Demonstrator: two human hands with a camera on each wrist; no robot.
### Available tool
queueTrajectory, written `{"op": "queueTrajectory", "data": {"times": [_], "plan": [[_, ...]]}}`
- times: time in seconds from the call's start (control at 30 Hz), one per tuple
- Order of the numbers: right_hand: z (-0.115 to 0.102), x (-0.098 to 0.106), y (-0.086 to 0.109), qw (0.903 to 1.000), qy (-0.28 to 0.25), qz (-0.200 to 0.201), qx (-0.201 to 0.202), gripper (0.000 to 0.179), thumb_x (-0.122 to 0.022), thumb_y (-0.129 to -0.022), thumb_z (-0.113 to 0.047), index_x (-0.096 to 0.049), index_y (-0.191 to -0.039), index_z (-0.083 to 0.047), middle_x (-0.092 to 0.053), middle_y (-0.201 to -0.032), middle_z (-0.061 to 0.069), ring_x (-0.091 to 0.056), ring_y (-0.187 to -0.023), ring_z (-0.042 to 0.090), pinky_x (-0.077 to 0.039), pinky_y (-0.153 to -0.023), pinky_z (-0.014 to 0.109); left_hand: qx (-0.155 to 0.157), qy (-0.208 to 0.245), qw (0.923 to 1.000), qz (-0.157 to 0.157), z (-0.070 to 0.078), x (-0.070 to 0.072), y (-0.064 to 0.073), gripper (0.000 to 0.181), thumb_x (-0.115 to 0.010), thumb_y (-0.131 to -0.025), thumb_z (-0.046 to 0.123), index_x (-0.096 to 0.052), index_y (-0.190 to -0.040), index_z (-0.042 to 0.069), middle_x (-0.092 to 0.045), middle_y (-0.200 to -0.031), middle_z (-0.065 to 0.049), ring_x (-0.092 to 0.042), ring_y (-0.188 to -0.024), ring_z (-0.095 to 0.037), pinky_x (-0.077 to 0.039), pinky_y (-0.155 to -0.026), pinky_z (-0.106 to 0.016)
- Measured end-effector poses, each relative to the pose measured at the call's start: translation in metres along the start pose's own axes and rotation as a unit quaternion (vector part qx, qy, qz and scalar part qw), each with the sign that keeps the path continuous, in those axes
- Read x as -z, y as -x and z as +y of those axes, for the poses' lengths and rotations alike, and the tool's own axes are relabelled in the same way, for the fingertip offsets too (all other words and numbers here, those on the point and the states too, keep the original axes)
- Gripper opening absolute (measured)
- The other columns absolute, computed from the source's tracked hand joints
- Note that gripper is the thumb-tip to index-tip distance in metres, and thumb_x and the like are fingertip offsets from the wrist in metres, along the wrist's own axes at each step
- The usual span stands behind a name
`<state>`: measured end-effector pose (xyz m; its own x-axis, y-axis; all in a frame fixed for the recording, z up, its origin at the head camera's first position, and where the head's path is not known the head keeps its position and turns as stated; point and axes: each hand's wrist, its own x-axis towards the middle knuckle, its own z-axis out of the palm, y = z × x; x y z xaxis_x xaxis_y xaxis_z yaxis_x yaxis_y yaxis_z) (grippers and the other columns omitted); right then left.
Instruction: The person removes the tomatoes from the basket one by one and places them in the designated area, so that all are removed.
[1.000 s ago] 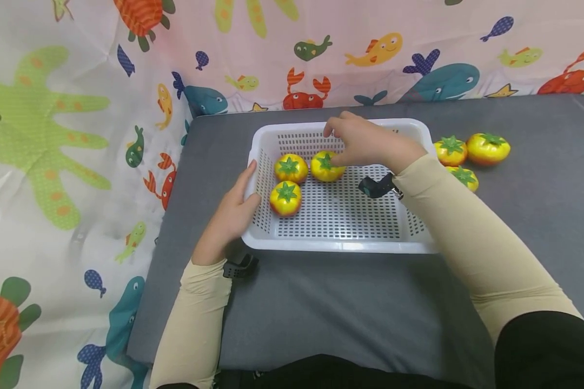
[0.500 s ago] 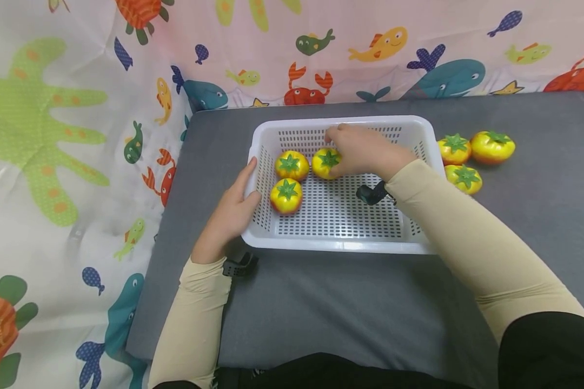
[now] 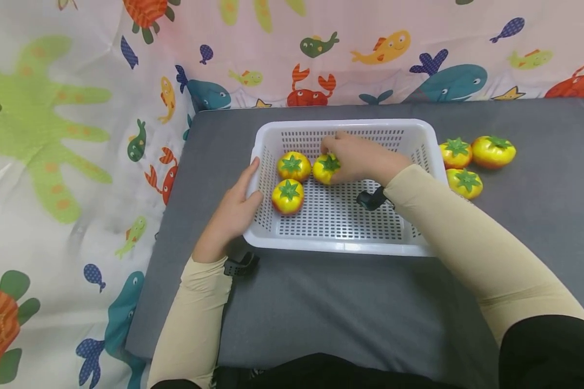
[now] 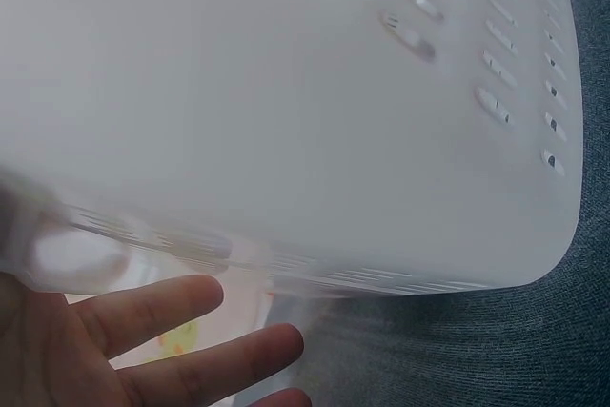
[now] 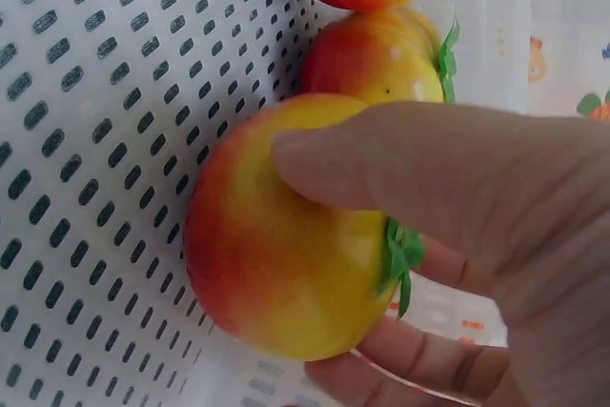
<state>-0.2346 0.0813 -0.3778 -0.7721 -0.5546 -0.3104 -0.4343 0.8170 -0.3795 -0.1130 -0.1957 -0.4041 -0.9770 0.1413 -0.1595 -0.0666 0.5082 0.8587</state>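
Upper ctr. of frame: a person's right hand (image 3: 357, 159), thumb & fingers bent round a yellow-red fruit (image 3: 323, 169), grips it inside a white basket (image 3: 340, 247), just rt. of two loose fruits (image 3: 287, 196). Left hand (image 3: 233, 210), fingers nearly straight & spread, rests at the basket's lt. end, mid-left of frame. Three more fruits (image 3: 493, 153) sit upper rt., outside the basket, on a gray-covered table (image 3: 370, 302).

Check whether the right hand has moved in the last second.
Yes. In the head view the right hand has moved down the picture: it overlapped the basket's far rim, which now shows beyond it.
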Motion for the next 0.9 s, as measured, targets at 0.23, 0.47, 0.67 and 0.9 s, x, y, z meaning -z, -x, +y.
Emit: {"op": "queueTrajectory", "data": {"times": [0.23,0.47,0.67,0.9], "plan": [[0.008,-0.006,-0.003,0.9992,-0.034,-0.012,0.016,0.060,-0.088,-0.083,-0.027,-0.058,-0.135,-0.018,-0.051,-0.137,0.013,-0.051,-0.120,0.032,-0.050,-0.110,0.056,-0.002,-0.003,1.0000,-0.003,-0.001,-0.001,-0.001,0.074,-0.042,-0.105,0.017,-0.014,-0.169,0.041,-0.045,-0.162,-0.015,-0.077,-0.098,-0.037,-0.066,-0.058,-0.041],[0.008,-0.006,-0.005,0.9980,-0.050,-0.018,0.035,0.058,-0.089,-0.080,-0.023,-0.060,-0.130,-0.019,-0.052,-0.137,0.013,-0.049,-0.121,0.032,-0.050,-0.109,0.056,0.000,0.000,1.0000,-0.003,0.001,0.000,-0.001,0.074,-0.043,-0.105,0.017,-0.014,-0.168,0.043,-0.047,-0.160,-0.017,-0.077,-0.097,-0.038,-0.066,-0.058,-0.041],[0.010,-0.004,-0.004,0.9961,-0.072,-0.030,0.041,0.057,-0.091,-0.079,-0.023,-0.061,-0.127,-0.018,-0.053,-0.134,0.013,-0.051,-0.121,0.032,-0.051,-0.110,0.054,0.002,0.001,1.0000,-0.001,0.001,0.000,-0.001,0.074,-0.043,-0.105,0.017,-0.014,-0.168,0.044,-0.050,-0.157,-0.018,-0.077,-0.097,-0.038,-0.066,-0.059,-0.042],[0.014,-0.003,-0.002,0.9951,-0.080,-0.043,0.038,0.056,-0.091,-0.078,-0.022,-0.062,-0.126,-0.018,-0.053,-0.133,0.012,-0.050,-0.121,0.032,-0.051,-0.109,0.052,0.003,0.003,1.0000,-0.004,0.000,-0.001,-0.001,0.074,-0.043,-0.105,0.017,-0.015,-0.168,0.044,-0.051,-0.157,-0.018,-0.077,-0.098,-0.038,-0.066,-0.058,-0.042]]}}
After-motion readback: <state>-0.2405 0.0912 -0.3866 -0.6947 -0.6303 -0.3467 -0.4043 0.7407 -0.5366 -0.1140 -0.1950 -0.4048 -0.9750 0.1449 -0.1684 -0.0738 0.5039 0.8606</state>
